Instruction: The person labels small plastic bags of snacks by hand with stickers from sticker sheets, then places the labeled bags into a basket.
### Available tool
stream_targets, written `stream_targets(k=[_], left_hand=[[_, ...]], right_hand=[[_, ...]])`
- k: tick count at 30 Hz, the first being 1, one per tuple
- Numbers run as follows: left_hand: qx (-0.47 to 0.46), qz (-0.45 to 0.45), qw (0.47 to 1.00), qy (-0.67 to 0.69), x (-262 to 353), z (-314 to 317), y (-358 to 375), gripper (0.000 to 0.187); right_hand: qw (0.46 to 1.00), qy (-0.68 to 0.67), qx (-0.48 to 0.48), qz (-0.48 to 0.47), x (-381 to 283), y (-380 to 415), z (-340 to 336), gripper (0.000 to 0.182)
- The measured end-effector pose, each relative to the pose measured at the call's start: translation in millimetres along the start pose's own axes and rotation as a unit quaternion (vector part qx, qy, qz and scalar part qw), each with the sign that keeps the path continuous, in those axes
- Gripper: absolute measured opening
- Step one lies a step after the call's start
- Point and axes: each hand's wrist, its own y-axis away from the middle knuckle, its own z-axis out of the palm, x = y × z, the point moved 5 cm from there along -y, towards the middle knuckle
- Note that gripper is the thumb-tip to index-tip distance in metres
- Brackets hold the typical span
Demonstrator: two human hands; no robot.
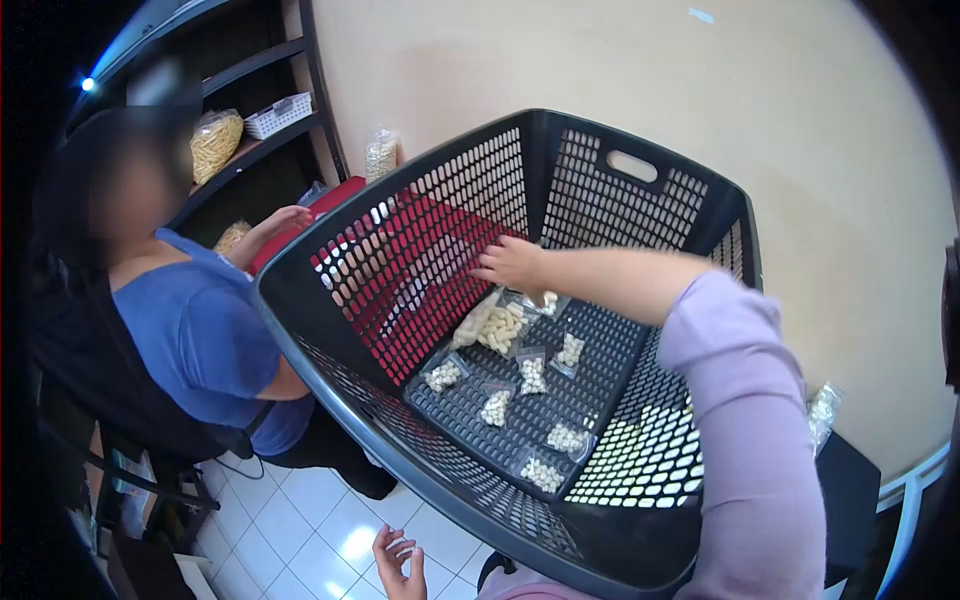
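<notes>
My right hand (pixel 515 266) reaches down into a large dark plastic basket (pixel 640 345), its fingers apart above the bags at the far end. Just below it lie a larger clear bag of pale pieces (pixel 500 325) and a small bag of white pieces (pixel 545 303), partly hidden by the hand. Several more small clear bags, such as one bag (pixel 532 372) in the middle and another bag (pixel 541 474) nearer me, rest on the basket's floor. My left hand (pixel 400 566) hangs outside the basket near its front edge, fingers loosely bent and apart, holding nothing.
A seated person in a blue shirt (pixel 205 320) is left of the basket, one hand (pixel 285 220) near a red surface (pixel 350 190). Dark shelves (pixel 255 70) hold a large bag (pixel 215 142) and a white tray (pixel 280 116). A filled bag (pixel 381 155) stands by the wall.
</notes>
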Motion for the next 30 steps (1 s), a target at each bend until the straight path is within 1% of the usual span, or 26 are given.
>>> stream_targets(k=[1,3,4,5,6,7,9,10,11,13,14,15,17,18,19,20,21,22,23,24,25,26,27,28,29,30], left_hand=[[0.001,-0.017,1.0,0.004,-8.2,-2.3,1.3,0.049],[0.005,-0.06,0.998,-0.01,-11.4,-3.5,5.3,0.049],[0.026,-0.067,0.997,-0.005,-16.7,-3.9,3.7,0.051],[0.046,-0.073,0.996,-0.002,-17.6,-2.6,1.1,0.053],[0.05,-0.087,0.995,-0.02,-13.9,-2.5,-0.1,0.048],[0.055,-0.093,0.994,-0.019,-10.7,-1.3,-0.8,0.048],[0.09,-0.084,0.992,-0.039,-3.0,-3.4,-2.5,0.046],[0.102,-0.085,0.991,-0.034,2.4,-2.6,-1.9,0.045],[0.104,-0.09,0.99,-0.038,1.3,-2.3,0.6,0.045],[0.092,-0.071,0.993,-0.013,-0.9,-2.6,2.0,0.045],[0.087,-0.085,0.993,-0.008,-1.2,-1.7,3.9,0.045],[0.083,-0.082,0.993,-0.008,-4.1,-1.9,3.7,0.045],[0.038,-0.056,0.997,-0.023,-10.8,-5.3,2.4,0.045],[0.034,-0.053,0.998,-0.024,-14.0,-9.2,1.4,0.045],[0.025,-0.071,0.996,-0.038,-18.9,-14.0,-0.1,0.047],[0.017,-0.089,0.995,-0.051,-22.8,-16.7,-1.3,0.048],[0.013,-0.086,0.995,-0.053,-23.9,-17.0,-3.2,0.048],[0.022,-0.066,0.997,-0.04,-23.1,-16.7,-6.3,0.049],[0.03,-0.045,0.998,-0.028,-20.7,-15.5,-9.6,0.049],[-0.011,0.003,0.996,-0.089,-12.8,-10.1,-12.6,0.044],[-0.025,0.004,0.995,-0.092,-12.6,-7.8,-14.1,0.044],[-0.087,-0.037,0.989,-0.111,-19.1,-0.6,-14.4,0.047],[-0.15,-0.077,0.977,-0.13,-25.5,6.8,-12.1,0.049],[-0.242,0.013,0.954,-0.177,-18.2,17.1,-6.9,0.039],[-0.258,0.013,0.95,-0.177,-17.1,26.6,-2.1,0.039],[-0.312,-0.023,0.937,-0.158,-19.4,41.4,5.2,0.037]], right_hand=[[0.998,-0.053,-0.023,0.03,-2.2,0.1,18.0,0.117],[0.994,-0.096,-0.042,0.042,-12.0,0.3,47.8,0.118],[0.994,-0.099,-0.046,0.031,-20.1,1.8,57.3,0.118],[0.996,-0.071,-0.036,0.045,-25.4,4.0,61.5,0.113],[0.997,-0.044,-0.024,0.06,-30.3,5.7,63.5,0.108],[0.997,-0.045,-0.022,0.053,-36.8,5.8,66.4,0.108],[0.996,0.022,0.053,0.074,-46.7,2.6,70.6,0.078],[0.989,0.0,0.131,0.071,-52.8,0.0,73.0,0.048],[0.989,-0.005,0.134,0.068,-55.5,-2.2,73.5,0.048],[0.983,-0.118,0.073,0.124,-51.5,-4.4,82.7,0.034],[0.978,-0.093,0.152,0.107,-50.0,-3.4,84.4,0.028],[0.978,-0.092,0.151,0.111,-40.1,-4.6,82.2,0.028],[0.987,-0.07,0.139,0.029,-29.0,-14.6,70.8,0.019],[0.992,-0.078,0.093,0.018,-18.1,-21.5,58.7,0.012],[0.992,-0.057,0.11,-0.002,-7.5,-26.1,44.0,0.009],[0.993,-0.073,0.091,-0.018,4.2,-31.5,34.2,0.008],[0.998,-0.038,0.03,-0.031,14.9,-30.0,7.0,0.008],[0.998,-0.049,0.027,-0.004,29.1,-31.4,-8.4,0.007],[0.997,-0.064,0.046,0.017,45.3,-23.2,-38.8,0.006],[0.997,-0.035,0.063,0.024,60.9,-12.9,-62.9,0.005],[0.989,0.018,0.139,0.042,75.5,3.3,-85.9,0.005],[0.986,0.068,0.138,0.064,89.1,24.4,-112.0,0.005],[0.977,0.103,0.168,0.079,103.2,45.5,-123.8,0.005],[0.968,0.102,0.194,0.125,118.7,67.0,-136.2,0.005],[0.964,0.069,0.186,0.177,126.3,95.4,-157.7,0.01],[0.952,0.107,0.181,0.224,131.2,135.6,-179.6,0.009]])
